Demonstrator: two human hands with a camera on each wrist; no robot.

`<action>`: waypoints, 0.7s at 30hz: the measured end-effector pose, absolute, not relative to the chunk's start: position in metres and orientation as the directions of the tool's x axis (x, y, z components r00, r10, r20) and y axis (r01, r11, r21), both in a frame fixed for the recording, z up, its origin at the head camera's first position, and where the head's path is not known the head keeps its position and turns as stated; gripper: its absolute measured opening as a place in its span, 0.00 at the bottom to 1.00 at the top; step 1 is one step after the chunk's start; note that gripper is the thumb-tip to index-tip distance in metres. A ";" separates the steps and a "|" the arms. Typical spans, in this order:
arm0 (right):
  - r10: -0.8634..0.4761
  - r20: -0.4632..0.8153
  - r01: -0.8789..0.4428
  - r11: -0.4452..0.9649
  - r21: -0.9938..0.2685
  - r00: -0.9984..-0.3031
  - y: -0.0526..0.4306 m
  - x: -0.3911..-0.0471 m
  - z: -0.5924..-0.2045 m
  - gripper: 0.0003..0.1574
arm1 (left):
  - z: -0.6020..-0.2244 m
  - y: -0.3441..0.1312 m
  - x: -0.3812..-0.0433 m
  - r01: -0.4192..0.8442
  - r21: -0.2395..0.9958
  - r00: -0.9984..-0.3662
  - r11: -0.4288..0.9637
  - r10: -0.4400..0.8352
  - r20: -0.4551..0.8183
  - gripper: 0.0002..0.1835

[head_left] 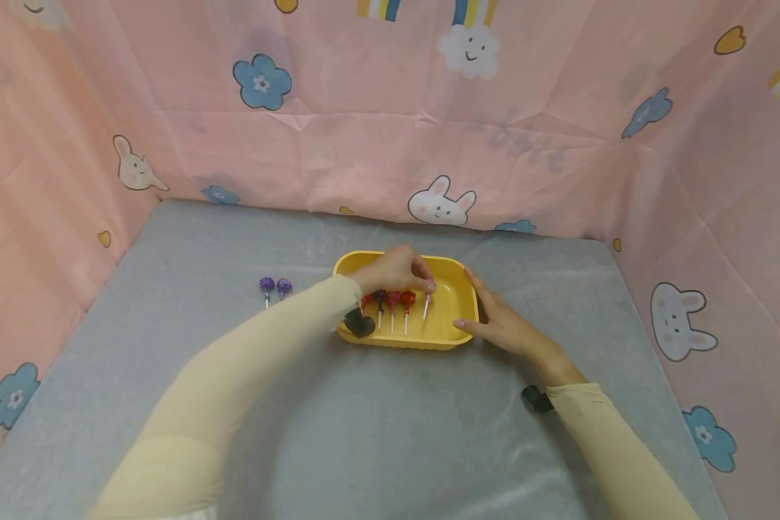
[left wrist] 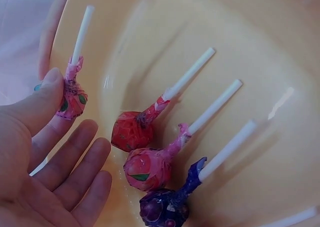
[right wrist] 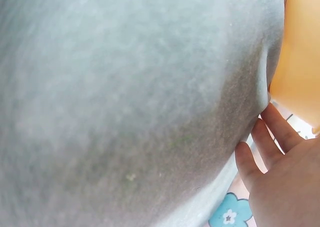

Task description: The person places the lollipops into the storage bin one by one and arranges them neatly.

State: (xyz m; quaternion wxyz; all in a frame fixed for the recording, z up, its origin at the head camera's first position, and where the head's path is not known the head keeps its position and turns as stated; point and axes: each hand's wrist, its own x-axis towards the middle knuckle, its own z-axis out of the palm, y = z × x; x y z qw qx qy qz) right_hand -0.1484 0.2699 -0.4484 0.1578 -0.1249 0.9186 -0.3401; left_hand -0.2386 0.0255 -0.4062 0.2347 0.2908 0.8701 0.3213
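Note:
My left hand (head_left: 395, 270) reaches over the yellow tray (head_left: 456, 292) and pinches a pink-wrapped lollipop (left wrist: 75, 98) between thumb and forefinger, its white stick free. The other fingers of that hand are spread loosely. Beside it in the tray lie a red lollipop (left wrist: 132, 131), a pink lollipop (left wrist: 146, 168) and a purple lollipop (left wrist: 164, 207) in a row. Another red one is partly hidden by my left wrist. My right hand (head_left: 507, 325) rests against the tray's right end, thumb over the rim and straight fingers along the outside.
Two purple lollipops (head_left: 267, 284) lie on the grey cloth-covered table (head_left: 364, 433), left of the tray and partly behind my left sleeve. A pink patterned curtain (head_left: 338, 144) encloses the table at the back and sides.

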 end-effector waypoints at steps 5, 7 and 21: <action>-0.340 -0.196 -0.130 0.736 -0.664 -0.920 0.270 -0.148 -0.449 0.65 | -0.409 0.025 -0.239 0.322 0.705 -0.724 0.631 0.644 -0.246 0.14; -0.337 -0.199 -0.126 0.736 -0.665 -0.920 0.270 -0.148 -0.450 0.65 | -0.410 0.025 -0.239 0.315 0.708 -0.722 0.632 0.644 -0.253 0.14; -0.330 -0.204 -0.117 0.738 -0.664 -0.922 0.270 -0.149 -0.450 0.66 | -0.416 0.024 -0.237 0.291 0.740 -0.709 0.607 0.656 -0.259 0.12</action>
